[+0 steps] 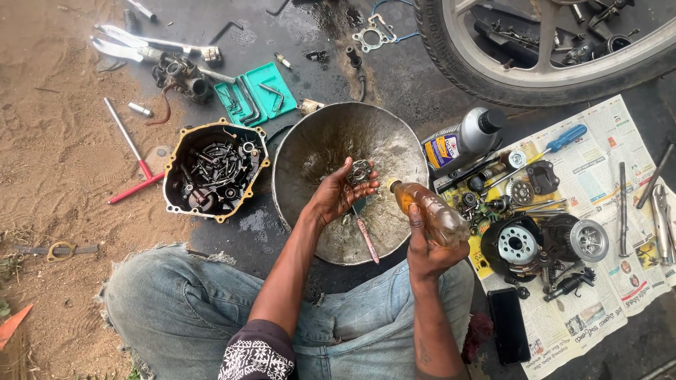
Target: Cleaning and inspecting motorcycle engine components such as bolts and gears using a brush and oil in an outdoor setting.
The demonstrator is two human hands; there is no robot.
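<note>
Here, the person sits on the ground over a wide metal basin [310, 141]. The left hand [336, 197] is cupped palm-up over the basin's middle, fingers curled around a small gear [359, 171], so whatever runs off it falls into the basin. The right hand [429, 246] is closed around a clear bottle [426, 207] of amber liquid, tipped with its mouth towards the gear at 10 o'clock from that hand. A red-handled tool [367, 239] lies in the basin just below the left hand.

At 9 o'clock from the basin sits an engine cover [215, 172], open side up and serving as a tray for loose bolts. At 11 o'clock lies a green hex-key holder [257, 91], with a carburettor [179, 74] beyond it. At 3 o'clock a newspaper [605, 176] keeps cleaned parts off the dirt: a clutch [517, 246], a blue screwdriver [560, 141], a grey oil bottle [461, 141]. A phone [508, 325] lies at its near edge.

Surface: dark, oil-stained ground, bare sandy dirt at 9 o'clock. Outdoors; a wheel [493, 77] stands at 1 o'clock.
</note>
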